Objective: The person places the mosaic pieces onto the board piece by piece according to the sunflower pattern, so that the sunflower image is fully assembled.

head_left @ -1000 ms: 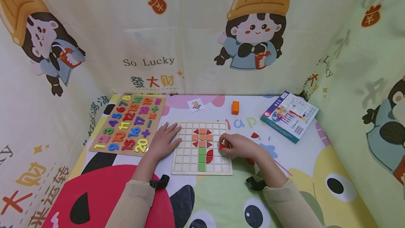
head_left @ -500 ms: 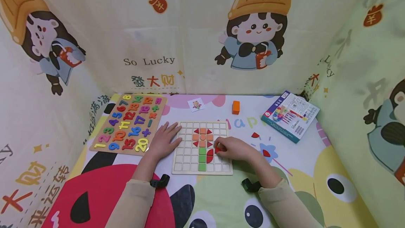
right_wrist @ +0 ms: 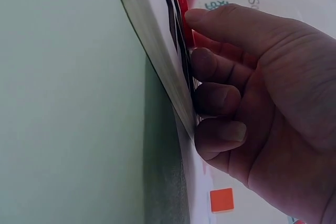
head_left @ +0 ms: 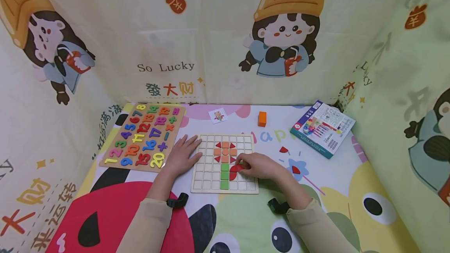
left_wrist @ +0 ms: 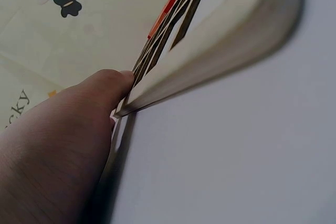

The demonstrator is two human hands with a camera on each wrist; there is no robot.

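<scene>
A wooden grid board lies flat in the middle of the table. Orange squares, small red triangles and a column of green squares sit in its cells. Just right of the green column are red curved pieces. My right hand is over the board's right half, pinching a red curved piece beside those pieces. In the right wrist view its thumb and fingers bend at the board's edge. My left hand rests with spread fingers at the board's left edge.
Two loose red pieces lie right of the board. A number board stands close to my left hand. Behind the grid board are a small pattern card, an orange block and a box.
My right hand has moved left over the board, carrying the red curved piece up to the other red ones. A loose red piece, formerly partly behind my forearm, shows fully. My left hand stays put.
</scene>
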